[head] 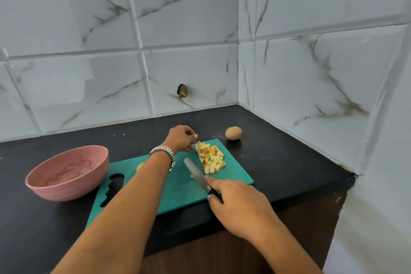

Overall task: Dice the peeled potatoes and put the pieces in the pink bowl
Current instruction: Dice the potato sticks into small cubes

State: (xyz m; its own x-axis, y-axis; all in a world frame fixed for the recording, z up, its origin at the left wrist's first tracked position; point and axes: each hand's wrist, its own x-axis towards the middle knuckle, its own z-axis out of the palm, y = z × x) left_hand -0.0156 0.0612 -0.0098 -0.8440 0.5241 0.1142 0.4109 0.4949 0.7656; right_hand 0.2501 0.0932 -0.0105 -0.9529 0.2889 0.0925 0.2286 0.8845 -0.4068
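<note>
diced potato pile [211, 158] far right on green cutting board [178, 189], long axis near-to-far | knife [195, 173] blade points far-left | right hand [238, 204] grips handle | left hand [181, 138] curled at pile's far end, pinch unclear | pink bowl [66, 187] left of board

There is one view, a wide-angle camera on the person's head, looking forward and down into a tiled corner. The walls [189, 18] fill the upper half of the frame, their lines bowed by the lens. The black tabletop [278, 151] crosses the lower half. Both forearms enter from the bottom edge. The right hand [238, 204], gripping a knife [195, 173], is nearest the camera, and the left hand [181, 138] reaches farther, near centre.
</note>
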